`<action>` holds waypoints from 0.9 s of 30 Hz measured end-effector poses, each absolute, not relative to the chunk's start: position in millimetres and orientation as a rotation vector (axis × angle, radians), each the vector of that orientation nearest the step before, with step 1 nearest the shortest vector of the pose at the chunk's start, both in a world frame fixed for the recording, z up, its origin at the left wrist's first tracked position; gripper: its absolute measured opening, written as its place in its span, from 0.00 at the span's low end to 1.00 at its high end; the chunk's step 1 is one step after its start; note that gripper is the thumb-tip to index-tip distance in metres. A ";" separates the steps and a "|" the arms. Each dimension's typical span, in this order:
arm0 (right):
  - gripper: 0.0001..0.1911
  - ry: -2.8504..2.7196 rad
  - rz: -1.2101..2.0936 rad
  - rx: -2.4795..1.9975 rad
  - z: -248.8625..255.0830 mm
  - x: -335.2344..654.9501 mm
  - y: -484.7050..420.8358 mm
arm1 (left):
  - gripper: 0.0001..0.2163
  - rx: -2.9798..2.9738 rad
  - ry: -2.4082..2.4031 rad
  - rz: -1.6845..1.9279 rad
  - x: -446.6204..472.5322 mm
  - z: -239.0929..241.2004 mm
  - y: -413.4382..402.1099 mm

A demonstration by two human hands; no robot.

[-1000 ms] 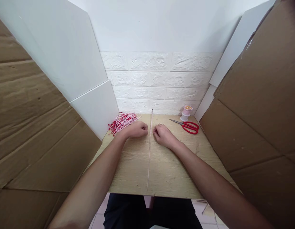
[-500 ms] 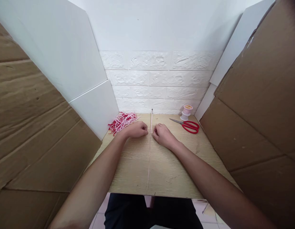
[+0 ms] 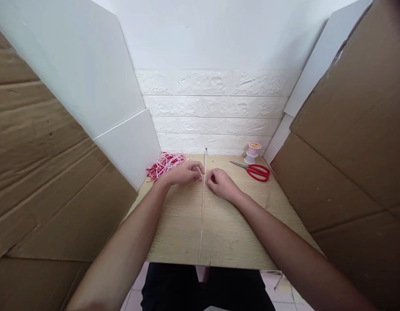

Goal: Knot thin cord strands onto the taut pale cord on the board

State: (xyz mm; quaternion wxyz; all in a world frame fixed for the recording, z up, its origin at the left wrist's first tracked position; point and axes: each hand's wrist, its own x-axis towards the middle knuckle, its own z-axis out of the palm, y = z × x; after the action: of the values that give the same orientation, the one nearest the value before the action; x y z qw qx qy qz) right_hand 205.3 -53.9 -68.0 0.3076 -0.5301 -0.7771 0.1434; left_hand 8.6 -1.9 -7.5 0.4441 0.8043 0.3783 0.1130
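Observation:
A pale cord (image 3: 202,216) runs taut from a small nail (image 3: 206,149) at the back of the wooden table down to its front edge. Left of the cord, my left hand (image 3: 186,172) has its fingers parted and curved beside it. A thin loose thread (image 3: 192,184) trails below that hand and crosses the cord. On the other side, my right hand (image 3: 221,183) is closed, thumb against forefinger, with the thread's other end seeming to run into the pinch. The fingertips are small, so the exact hold is hard to see.
A tangle of red and pink-white cords (image 3: 167,165) lies at the back left. Red-handled scissors (image 3: 257,172) and stacked thread spools (image 3: 252,153) are at the back right. Cardboard panels (image 3: 342,172) flank the wooden table (image 3: 238,233).
My left hand has loosened from a closed grip, its fingers now parted, and the thin thread shows below it. My right hand has barely moved.

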 end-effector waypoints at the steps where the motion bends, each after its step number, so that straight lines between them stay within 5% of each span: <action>1: 0.05 -2.045 0.388 -1.398 -68.3 205.3 -53.9 | 0.16 2.007 0.897 0.275 8.9 -6.6 -2.3; 27: 0.05 -1.918 0.611 -1.381 -65.0 205.4 -53.6 | 0.14 2.131 0.829 0.196 4.7 -1.3 -3.1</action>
State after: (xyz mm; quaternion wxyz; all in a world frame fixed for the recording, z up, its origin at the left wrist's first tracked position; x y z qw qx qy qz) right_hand 205.4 -53.6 -65.0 0.3432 -0.5313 -0.7380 0.2351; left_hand 4.7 -3.1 -1.3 0.4109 0.8466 0.3292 0.0777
